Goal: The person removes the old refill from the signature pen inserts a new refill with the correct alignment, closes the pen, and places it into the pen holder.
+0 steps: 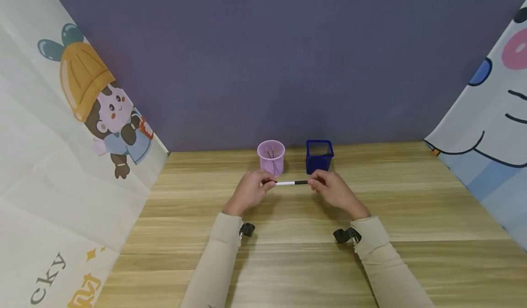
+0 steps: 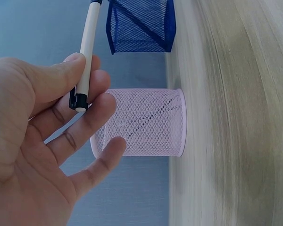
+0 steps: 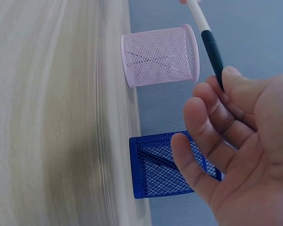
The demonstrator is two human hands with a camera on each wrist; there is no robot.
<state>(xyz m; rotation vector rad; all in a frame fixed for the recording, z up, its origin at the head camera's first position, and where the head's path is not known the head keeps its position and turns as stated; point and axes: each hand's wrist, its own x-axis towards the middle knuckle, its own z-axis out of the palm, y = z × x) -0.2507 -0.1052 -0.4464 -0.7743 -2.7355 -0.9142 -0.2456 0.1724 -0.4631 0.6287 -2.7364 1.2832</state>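
A white pen point(image 1: 285, 183) with a black section is held level between both hands, just in front of two mesh pen holders. My left hand point(image 1: 252, 189) pinches its clip end between thumb and fingers. At the black, tapered end, the right hand point(image 1: 334, 190) pinches it with thumb and fingertips; the very tip is hidden there. Behind the left hand stands the round pink pen holder point(image 1: 265, 165), with thin dark sticks inside. The square blue pen holder point(image 1: 317, 164) stands behind the right hand, and a dark, slender item leans inside it.
Both holders are near the back of the wood-grain table point(image 1: 288, 262), close to a dark blue-grey wall panel point(image 1: 263, 61). Printed white cloths flank the table, left point(image 1: 37, 161) and right point(image 1: 486, 129). Each wrist carries a small black camera.
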